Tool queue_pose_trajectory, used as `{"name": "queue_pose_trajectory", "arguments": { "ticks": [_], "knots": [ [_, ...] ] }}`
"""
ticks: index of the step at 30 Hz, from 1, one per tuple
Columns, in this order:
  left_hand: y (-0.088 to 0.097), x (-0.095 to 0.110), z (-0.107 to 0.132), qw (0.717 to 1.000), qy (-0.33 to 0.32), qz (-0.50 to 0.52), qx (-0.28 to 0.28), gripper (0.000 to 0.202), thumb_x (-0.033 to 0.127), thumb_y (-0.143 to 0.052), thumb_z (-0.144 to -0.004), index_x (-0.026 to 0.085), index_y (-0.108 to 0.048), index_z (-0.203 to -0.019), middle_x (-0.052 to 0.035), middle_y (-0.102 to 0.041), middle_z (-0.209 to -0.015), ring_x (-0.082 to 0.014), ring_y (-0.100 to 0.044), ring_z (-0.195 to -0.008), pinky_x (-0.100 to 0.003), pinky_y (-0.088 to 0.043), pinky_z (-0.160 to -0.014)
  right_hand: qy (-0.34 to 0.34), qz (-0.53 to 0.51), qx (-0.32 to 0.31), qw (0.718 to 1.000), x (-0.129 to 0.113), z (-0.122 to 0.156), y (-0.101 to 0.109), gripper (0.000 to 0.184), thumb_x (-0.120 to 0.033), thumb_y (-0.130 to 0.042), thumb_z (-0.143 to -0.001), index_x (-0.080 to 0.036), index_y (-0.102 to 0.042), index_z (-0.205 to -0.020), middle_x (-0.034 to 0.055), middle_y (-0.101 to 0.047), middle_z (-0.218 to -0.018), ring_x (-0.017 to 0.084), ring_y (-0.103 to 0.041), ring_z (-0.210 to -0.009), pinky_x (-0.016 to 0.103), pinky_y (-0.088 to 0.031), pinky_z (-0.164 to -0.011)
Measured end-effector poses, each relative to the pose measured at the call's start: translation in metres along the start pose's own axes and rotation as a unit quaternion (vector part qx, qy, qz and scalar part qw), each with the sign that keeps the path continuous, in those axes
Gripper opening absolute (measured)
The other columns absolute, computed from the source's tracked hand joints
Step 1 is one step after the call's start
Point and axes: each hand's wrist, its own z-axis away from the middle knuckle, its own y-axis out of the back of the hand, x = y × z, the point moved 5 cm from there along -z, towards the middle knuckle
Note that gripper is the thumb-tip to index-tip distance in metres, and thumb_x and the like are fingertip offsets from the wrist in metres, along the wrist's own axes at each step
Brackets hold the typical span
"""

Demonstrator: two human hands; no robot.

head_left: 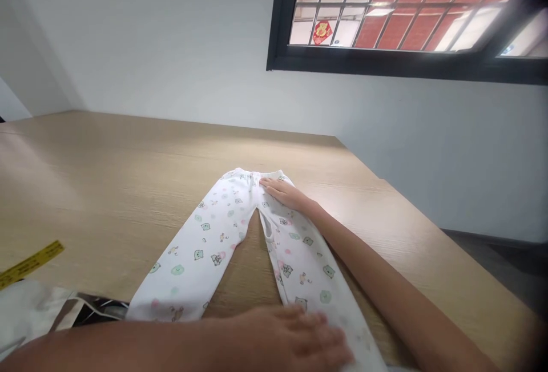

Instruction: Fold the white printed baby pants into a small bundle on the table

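Observation:
A pair of white pants (214,229) printed with small green, pink and brown animal figures lies spread on the wooden table, waistband at the far end and legs toward me. My right hand (285,192) rests flat on the upper right part, just below the waistband, fingers stretched out. Across the lower right leg lies my left hand (299,340), palm down and slightly blurred, its fingers extended. The left forearm covers the lower end of the left leg. A small gap shows at the inner seam of the right leg.
The wooden table (107,189) meets a pale wall (171,47) at the back; its right edge slants toward me. A yellow strip (32,263) and a white and black bundle (64,309) lie at the lower left. A barred window (385,12) is above.

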Motion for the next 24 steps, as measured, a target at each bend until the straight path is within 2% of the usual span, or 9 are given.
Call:
{"name": "queue_pose_trajectory", "arguments": {
  "ticks": [3,5,8,11,13,16,18,20,24],
  "knots": [
    [0.067,-0.052,0.024,0.977,0.213,0.006,0.015,0.060,0.049,-0.035,-0.088,0.014,-0.027,-0.137,-0.0068,-0.030,-0.141,-0.0240,-0.024,-0.131,-0.036,-0.024,-0.106,-0.015,-0.067,0.073,0.995,-0.016,0.003,0.006,0.048,-0.038,-0.025,-0.091,-0.014,-0.049,-0.125,0.0058,-0.038,-0.137,0.019,-0.031,-0.127,0.035,-0.024,-0.105],
    [0.100,-0.099,0.044,0.932,0.362,0.005,0.019,0.051,0.047,-0.031,-0.090,0.025,-0.029,-0.135,-0.0009,-0.034,-0.140,-0.0216,-0.030,-0.128,-0.036,-0.030,-0.101,-0.001,-0.142,0.101,0.985,-0.034,-0.002,0.006,0.046,-0.038,-0.029,-0.090,-0.014,-0.053,-0.120,0.0053,-0.043,-0.133,0.019,-0.036,-0.124,0.031,-0.027,-0.104],
    [0.108,-0.160,0.064,0.891,0.454,0.015,-0.016,0.045,0.046,-0.026,-0.090,0.023,-0.046,-0.123,-0.0038,-0.051,-0.126,-0.0224,-0.051,-0.109,-0.034,-0.042,-0.087,0.049,-0.197,0.033,0.979,-0.066,-0.017,-0.006,0.042,-0.036,-0.028,-0.091,-0.020,-0.052,-0.122,0.0004,-0.049,-0.129,0.016,-0.043,-0.119,0.029,-0.032,-0.101],
    [0.087,-0.183,0.068,0.891,0.452,0.025,-0.038,0.043,0.042,-0.026,-0.091,0.019,-0.053,-0.115,-0.0054,-0.058,-0.116,-0.0197,-0.058,-0.095,-0.028,-0.045,-0.078,0.058,-0.129,-0.073,0.987,-0.083,-0.033,-0.025,0.040,-0.032,-0.028,-0.091,-0.024,-0.048,-0.125,-0.0027,-0.047,-0.130,0.015,-0.042,-0.119,0.029,-0.032,-0.101],
    [0.072,-0.173,0.072,0.891,0.452,0.018,-0.034,0.044,0.040,-0.027,-0.091,0.018,-0.046,-0.123,-0.0075,-0.051,-0.126,-0.0211,-0.053,-0.106,-0.030,-0.043,-0.085,0.041,-0.078,-0.100,0.991,-0.082,-0.042,-0.033,0.041,-0.032,-0.030,-0.091,-0.022,-0.047,-0.127,-0.0012,-0.044,-0.133,0.016,-0.039,-0.122,0.030,-0.029,-0.104],
    [0.052,-0.126,0.093,0.883,0.469,-0.006,-0.020,0.049,0.042,-0.025,-0.091,0.017,-0.034,-0.133,-0.0098,-0.038,-0.137,-0.0246,-0.040,-0.122,-0.038,-0.038,-0.095,0.005,-0.054,-0.077,0.996,-0.069,-0.055,-0.038,0.045,-0.034,-0.030,-0.092,-0.015,-0.043,-0.130,0.0046,-0.037,-0.137,0.020,-0.031,-0.127,0.035,-0.021,-0.107],
    [0.043,-0.085,0.113,0.887,0.459,-0.053,-0.008,0.045,0.039,-0.024,-0.092,0.019,-0.040,-0.129,-0.0068,-0.044,-0.133,-0.0230,-0.039,-0.123,-0.038,-0.038,-0.097,-0.023,-0.045,-0.046,0.998,-0.058,-0.062,-0.037,0.047,-0.034,-0.029,-0.092,-0.010,-0.041,-0.131,0.0092,-0.035,-0.138,0.025,-0.028,-0.128,0.041,-0.019,-0.107],
    [0.038,-0.044,0.127,0.914,0.384,-0.130,0.013,0.039,0.034,-0.025,-0.092,0.023,-0.050,-0.120,-0.0029,-0.051,-0.127,-0.0211,-0.047,-0.117,-0.034,-0.044,-0.092,-0.040,-0.046,-0.020,0.998,-0.052,-0.067,-0.034,0.046,-0.033,-0.031,-0.091,-0.010,-0.043,-0.129,0.0106,-0.037,-0.137,0.027,-0.030,-0.127,0.043,-0.021,-0.105],
    [0.042,-0.003,0.143,0.914,0.315,-0.244,0.071,0.032,0.031,-0.033,-0.090,0.021,-0.058,-0.108,-0.0023,-0.064,-0.109,-0.0179,-0.062,-0.096,-0.025,-0.051,-0.077,-0.042,-0.077,0.012,0.996,-0.044,-0.062,-0.019,0.038,-0.038,-0.034,-0.089,-0.019,-0.061,-0.108,0.0045,-0.058,-0.116,0.025,-0.052,-0.106,0.037,-0.039,-0.091]
  ]
}}
